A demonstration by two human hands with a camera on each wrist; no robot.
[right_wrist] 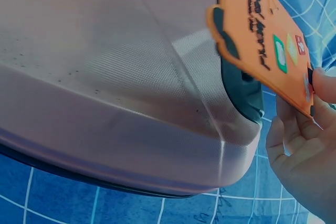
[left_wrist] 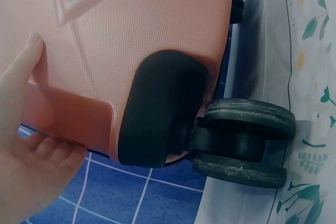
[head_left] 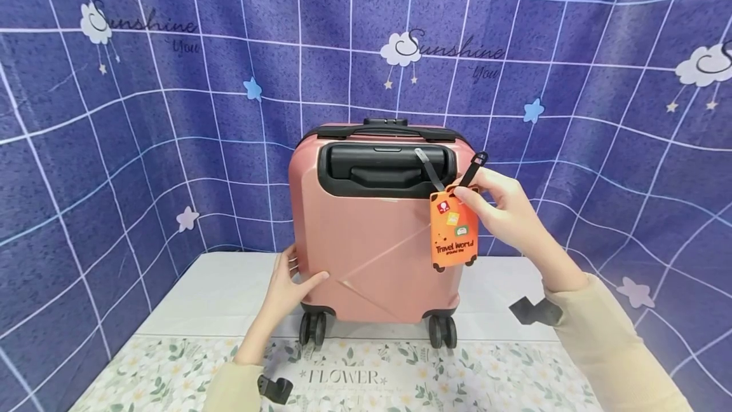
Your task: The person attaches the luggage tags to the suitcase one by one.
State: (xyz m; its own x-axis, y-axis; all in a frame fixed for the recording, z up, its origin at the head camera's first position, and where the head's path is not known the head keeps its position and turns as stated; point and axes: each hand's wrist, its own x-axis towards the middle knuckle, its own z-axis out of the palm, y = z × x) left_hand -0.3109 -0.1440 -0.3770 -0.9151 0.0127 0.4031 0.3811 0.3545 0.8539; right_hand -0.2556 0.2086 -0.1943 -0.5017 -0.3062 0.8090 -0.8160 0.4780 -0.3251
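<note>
The head view shows an orange tag [head_left: 454, 227] up in the air, in front of the right side of a pink suitcase [head_left: 366, 259]. I can't tell if they touch. The tag's long way runs up and down, and its top edge is in the right grip [head_left: 503, 205]. That grip is nearly closed, with thumb and fingers pinching the tag. A grey strap end [head_left: 429, 169] and a black strap end [head_left: 472, 169] stick up from the tag and spread apart like a V.

The big thing is where the black carry handle [head_left: 394, 134] is: up and to the left of the right grip. The right grip is much nearer to it than the left grip [head_left: 290, 285].

The left grip is low down on the suitcase's left edge. Its thumb is on the front and its fingers bend around the side. The suitcase stands up straight on black wheels [head_left: 312, 328] on the white desk [head_left: 509, 278]. A flowery cloth [head_left: 515, 361] is in front, and a blue curtain [head_left: 320, 18] is behind.
</note>
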